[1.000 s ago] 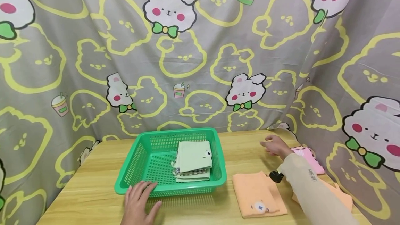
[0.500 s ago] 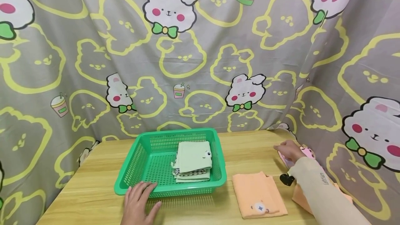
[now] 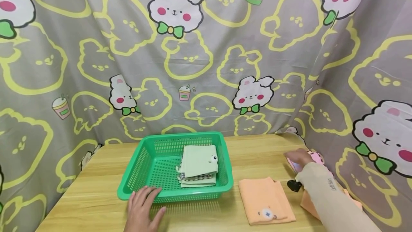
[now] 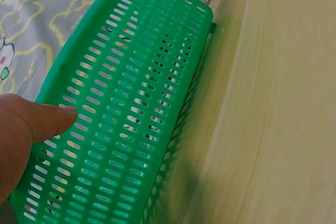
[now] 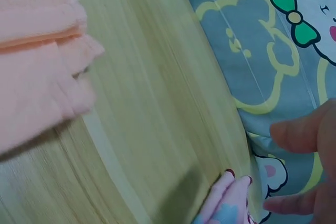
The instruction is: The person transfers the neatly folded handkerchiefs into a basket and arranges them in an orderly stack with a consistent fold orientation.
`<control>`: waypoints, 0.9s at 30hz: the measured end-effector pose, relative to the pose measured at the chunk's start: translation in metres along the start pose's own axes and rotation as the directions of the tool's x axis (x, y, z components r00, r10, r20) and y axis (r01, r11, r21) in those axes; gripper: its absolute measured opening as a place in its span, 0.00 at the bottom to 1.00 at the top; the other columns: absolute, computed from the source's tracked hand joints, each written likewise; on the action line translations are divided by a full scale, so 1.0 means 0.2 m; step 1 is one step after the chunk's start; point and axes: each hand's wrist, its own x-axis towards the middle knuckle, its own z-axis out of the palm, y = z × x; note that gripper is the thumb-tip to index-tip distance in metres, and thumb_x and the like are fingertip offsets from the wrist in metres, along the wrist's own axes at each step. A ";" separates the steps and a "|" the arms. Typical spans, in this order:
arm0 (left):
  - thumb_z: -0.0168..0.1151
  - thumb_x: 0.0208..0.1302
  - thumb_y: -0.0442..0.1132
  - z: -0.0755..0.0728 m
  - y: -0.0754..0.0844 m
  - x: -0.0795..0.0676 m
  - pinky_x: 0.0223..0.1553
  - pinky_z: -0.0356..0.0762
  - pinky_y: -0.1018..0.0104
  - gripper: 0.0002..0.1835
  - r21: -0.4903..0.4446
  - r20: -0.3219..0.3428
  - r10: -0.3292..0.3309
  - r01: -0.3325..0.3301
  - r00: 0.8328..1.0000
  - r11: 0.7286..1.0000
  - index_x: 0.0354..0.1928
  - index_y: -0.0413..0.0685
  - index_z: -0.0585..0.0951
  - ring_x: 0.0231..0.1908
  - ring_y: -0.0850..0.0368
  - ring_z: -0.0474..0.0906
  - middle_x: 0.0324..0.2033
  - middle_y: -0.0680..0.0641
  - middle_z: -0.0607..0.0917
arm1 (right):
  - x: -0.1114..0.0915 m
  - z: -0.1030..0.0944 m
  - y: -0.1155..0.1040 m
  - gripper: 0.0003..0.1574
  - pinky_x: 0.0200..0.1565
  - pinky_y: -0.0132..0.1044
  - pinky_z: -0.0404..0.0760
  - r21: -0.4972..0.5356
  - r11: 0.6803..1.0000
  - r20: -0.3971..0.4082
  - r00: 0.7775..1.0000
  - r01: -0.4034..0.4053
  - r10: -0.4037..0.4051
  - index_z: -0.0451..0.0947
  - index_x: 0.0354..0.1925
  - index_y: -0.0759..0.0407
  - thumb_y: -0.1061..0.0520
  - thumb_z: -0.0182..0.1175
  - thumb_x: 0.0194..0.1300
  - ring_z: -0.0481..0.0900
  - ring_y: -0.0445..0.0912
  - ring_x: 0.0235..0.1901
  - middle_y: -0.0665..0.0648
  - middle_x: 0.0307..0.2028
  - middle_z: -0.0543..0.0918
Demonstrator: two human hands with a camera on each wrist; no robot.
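Note:
My left hand (image 3: 143,208) rests at the near-left corner of a green plastic basket (image 3: 226,167), fingertips over the rim. In the left wrist view its thumb (image 4: 55,119) lies against the slotted outer wall. My right hand (image 3: 300,157) is at a folded pink cloth (image 3: 318,157) with checkered trim. In the right wrist view its thumb and a finger (image 5: 294,203) stand apart, right beside the upper edge of that cloth (image 5: 226,198). Inside the basket sits a stack of folded cloths (image 3: 199,160), a pale green one with an animal face on top.
A folded orange towel (image 3: 265,198) with a bear face lies right of the basket. Another orange cloth (image 3: 309,205) is partly hidden under the right sleeve. A patterned curtain (image 3: 206,63) encloses the wooden table (image 3: 87,189) at its back and sides.
My right hand has moved right and slightly toward me, onto the pink cloth. The cloth now shows on both sides of the hand. The left hand and basket have stayed put.

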 end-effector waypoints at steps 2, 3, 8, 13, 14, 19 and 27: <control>0.76 0.39 0.41 0.00 0.00 0.00 0.66 0.45 0.48 0.32 0.000 -0.002 0.002 -0.002 1.000 1.000 0.53 0.45 0.79 0.52 0.39 0.70 0.48 0.41 0.79 | 0.01 0.02 0.00 0.57 0.60 0.64 0.62 0.064 0.998 0.030 1.000 -0.002 0.000 0.44 0.64 0.88 0.40 0.53 0.65 0.53 0.78 0.62 0.86 0.62 0.51; 0.75 0.40 0.41 0.00 0.00 0.00 0.66 0.45 0.48 0.32 0.000 -0.003 0.003 -0.003 1.000 1.000 0.53 0.45 0.79 0.52 0.39 0.70 0.48 0.41 0.79 | 0.02 0.04 0.00 0.58 0.61 0.63 0.60 0.091 0.996 0.037 0.999 0.000 -0.003 0.43 0.64 0.89 0.41 0.54 0.66 0.52 0.78 0.62 0.87 0.63 0.50; 0.75 0.40 0.41 0.00 0.00 0.00 0.65 0.46 0.46 0.32 -0.001 0.001 -0.002 0.002 1.000 1.000 0.53 0.45 0.79 0.52 0.39 0.70 0.48 0.41 0.80 | 0.04 0.10 -0.03 0.56 0.66 0.61 0.49 0.228 0.973 0.059 0.998 0.022 -0.036 0.33 0.65 0.89 0.51 0.55 0.67 0.41 0.75 0.67 0.85 0.66 0.40; 0.76 0.40 0.39 0.00 0.01 0.00 0.65 0.47 0.45 0.32 -0.007 0.004 -0.018 0.018 1.000 1.000 0.53 0.45 0.80 0.52 0.39 0.70 0.48 0.41 0.80 | 0.02 0.14 -0.06 0.57 0.67 0.62 0.44 0.276 0.960 0.092 0.994 0.038 -0.066 0.28 0.67 0.86 0.52 0.54 0.68 0.34 0.74 0.68 0.83 0.68 0.33; 0.76 0.40 0.39 0.00 0.01 0.00 0.64 0.47 0.45 0.32 -0.006 0.005 -0.019 0.019 1.000 1.000 0.53 0.45 0.80 0.52 0.39 0.70 0.48 0.41 0.80 | 0.02 0.15 -0.07 0.56 0.67 0.61 0.45 0.260 0.964 0.076 0.994 0.055 -0.077 0.31 0.67 0.85 0.52 0.55 0.68 0.37 0.73 0.68 0.83 0.68 0.36; 0.76 0.40 0.40 0.00 0.01 0.00 0.66 0.45 0.48 0.32 -0.005 0.005 -0.015 0.015 1.000 1.000 0.53 0.45 0.80 0.52 0.39 0.70 0.48 0.41 0.79 | 0.02 0.15 -0.09 0.45 0.64 0.59 0.59 0.088 0.988 0.014 0.992 0.127 -0.128 0.55 0.62 0.86 0.49 0.55 0.68 0.56 0.72 0.64 0.82 0.63 0.60; 0.77 0.39 0.39 0.00 0.01 0.01 0.64 0.47 0.46 0.32 0.000 0.015 -0.017 0.017 1.000 1.000 0.53 0.45 0.79 0.53 0.39 0.70 0.48 0.41 0.79 | 0.04 0.11 -0.03 0.48 0.59 0.59 0.66 0.055 0.997 -0.058 0.997 0.046 -0.043 0.57 0.62 0.85 0.44 0.55 0.66 0.63 0.70 0.58 0.83 0.60 0.60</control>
